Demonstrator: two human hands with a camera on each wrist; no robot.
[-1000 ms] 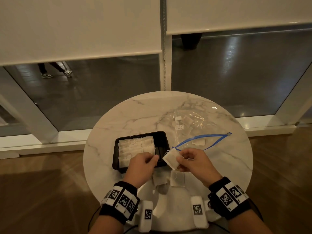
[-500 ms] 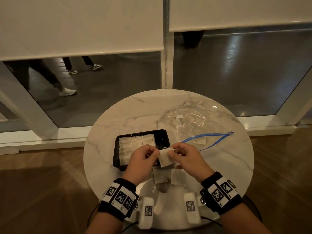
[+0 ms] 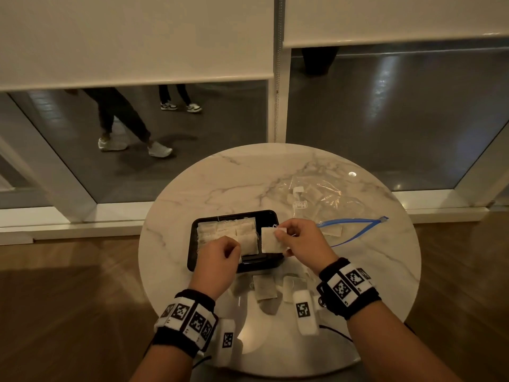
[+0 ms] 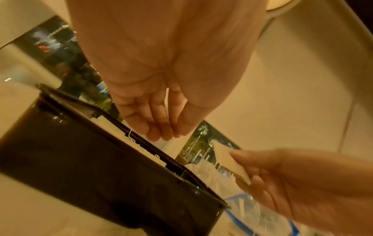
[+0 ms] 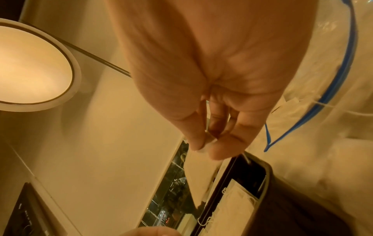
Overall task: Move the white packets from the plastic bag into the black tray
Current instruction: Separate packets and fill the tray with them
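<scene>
Right hand (image 3: 301, 241) pinches 1 white packet (image 3: 271, 240) between thumb and fingers, held above the right end of the black tray (image 3: 192, 244). Left hand (image 3: 217, 257) is over the tray's near edge, fingers relaxed, holding nothing. Tray sits near the surface (image 3: 220, 183) centre, its left part filled with packets. Plastic bag (image 3: 325, 199) lies toward the far right edge. Loose packets (image 3: 264, 286) lie at the near edge.

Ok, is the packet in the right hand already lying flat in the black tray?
No, the right hand pinches the white packet by its top, hanging above the black tray.
</scene>
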